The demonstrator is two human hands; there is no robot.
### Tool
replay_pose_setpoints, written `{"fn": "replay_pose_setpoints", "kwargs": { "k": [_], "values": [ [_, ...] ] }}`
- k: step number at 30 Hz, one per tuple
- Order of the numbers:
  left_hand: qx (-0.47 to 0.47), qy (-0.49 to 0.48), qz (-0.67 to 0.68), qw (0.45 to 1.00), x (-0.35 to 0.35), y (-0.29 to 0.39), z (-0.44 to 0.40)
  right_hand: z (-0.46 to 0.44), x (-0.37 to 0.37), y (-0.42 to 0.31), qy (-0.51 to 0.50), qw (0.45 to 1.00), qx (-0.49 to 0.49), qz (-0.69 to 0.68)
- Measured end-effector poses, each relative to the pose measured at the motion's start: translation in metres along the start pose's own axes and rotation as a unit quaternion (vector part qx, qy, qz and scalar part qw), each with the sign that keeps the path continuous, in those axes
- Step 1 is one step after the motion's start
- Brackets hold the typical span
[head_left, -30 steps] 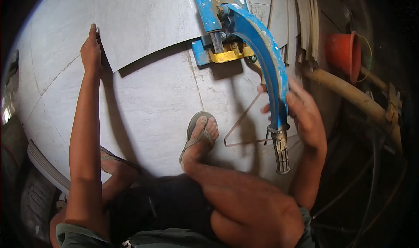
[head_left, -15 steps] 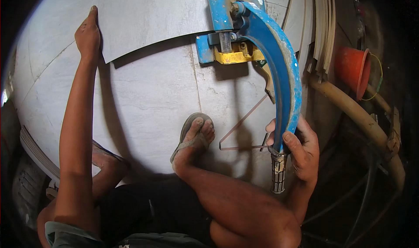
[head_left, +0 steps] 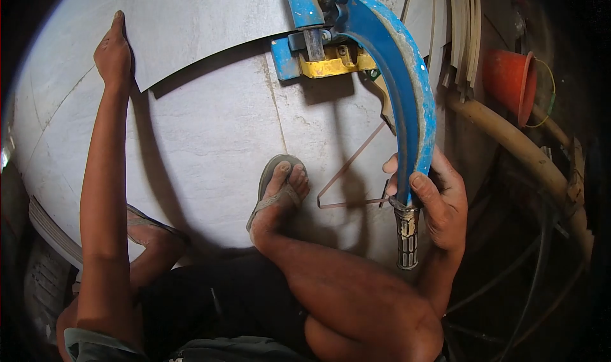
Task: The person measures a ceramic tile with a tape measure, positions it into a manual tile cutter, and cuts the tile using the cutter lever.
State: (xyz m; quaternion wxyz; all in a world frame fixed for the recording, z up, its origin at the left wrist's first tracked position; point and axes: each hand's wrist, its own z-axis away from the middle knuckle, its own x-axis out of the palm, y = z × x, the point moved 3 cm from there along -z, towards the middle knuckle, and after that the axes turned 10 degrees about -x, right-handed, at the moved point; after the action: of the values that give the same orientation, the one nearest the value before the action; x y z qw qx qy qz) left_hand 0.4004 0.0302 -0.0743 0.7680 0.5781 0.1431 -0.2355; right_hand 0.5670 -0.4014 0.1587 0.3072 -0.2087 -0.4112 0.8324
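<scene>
Left hand (head_left: 113,56) on the panel, right hand (head_left: 445,203) around the blue lever

From here I see a grey panel (head_left: 197,24) lying over the tiled floor (head_left: 210,133), with dark shadow beneath its near edge, so I take it to be slightly raised. The left hand is at its left edge, just up from the near-left corner, thumb pointing away from the body; the other fingers are hidden, so I cannot tell how tightly they hold. That placing looks meant to steady the sheet. The right hand's fingers and thumb wrap the lower end of the curved lever (head_left: 414,107), just above its black grip (head_left: 407,238), probably for leverage. The lever hinges on a blue tool body (head_left: 302,2) by the panel's near edge, with a yellow bracket (head_left: 331,68) sticking out past that edge.
</scene>
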Motion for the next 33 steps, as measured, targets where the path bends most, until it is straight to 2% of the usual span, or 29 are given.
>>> {"fn": "replay_pose_setpoints", "kwargs": {
  "k": [7, 10, 13, 16, 22, 28, 31, 33],
  "values": [
    [-0.015, -0.011, -0.023, 1.000, -0.001, -0.004, -0.008, 0.002, 0.000, 0.001, 0.015, 1.000, 0.003, 0.011],
    [-0.005, -0.002, -0.005, 1.000, 0.000, -0.001, -0.002, 0.008, -0.005, 0.002, -0.066, 0.992, -0.060, 0.092],
    [-0.005, 0.006, -0.038, 0.999, -0.001, 0.001, -0.004, 0.027, -0.005, 0.011, -0.043, 0.997, 0.056, 0.037],
    [-0.035, -0.029, -0.024, 0.999, -0.001, 0.000, -0.004, 0.038, -0.009, 0.022, -0.047, 0.993, 0.104, -0.043],
    [-0.037, -0.021, -0.081, 0.996, -0.002, 0.001, -0.005, 0.057, -0.004, 0.026, 0.019, 0.991, 0.125, -0.038],
    [-0.011, -0.014, 0.005, 1.000, 0.001, 0.002, -0.001, 0.060, -0.003, 0.028, 0.040, 0.991, 0.127, -0.017],
    [-0.007, -0.007, 0.008, 1.000, 0.002, 0.005, 0.002, 0.062, -0.002, 0.021, 0.060, 0.988, 0.141, 0.007],
    [-0.010, -0.010, 0.000, 1.000, 0.001, 0.004, 0.000, 0.071, -0.004, 0.019, 0.071, 0.991, 0.111, 0.006]
  ]
}}
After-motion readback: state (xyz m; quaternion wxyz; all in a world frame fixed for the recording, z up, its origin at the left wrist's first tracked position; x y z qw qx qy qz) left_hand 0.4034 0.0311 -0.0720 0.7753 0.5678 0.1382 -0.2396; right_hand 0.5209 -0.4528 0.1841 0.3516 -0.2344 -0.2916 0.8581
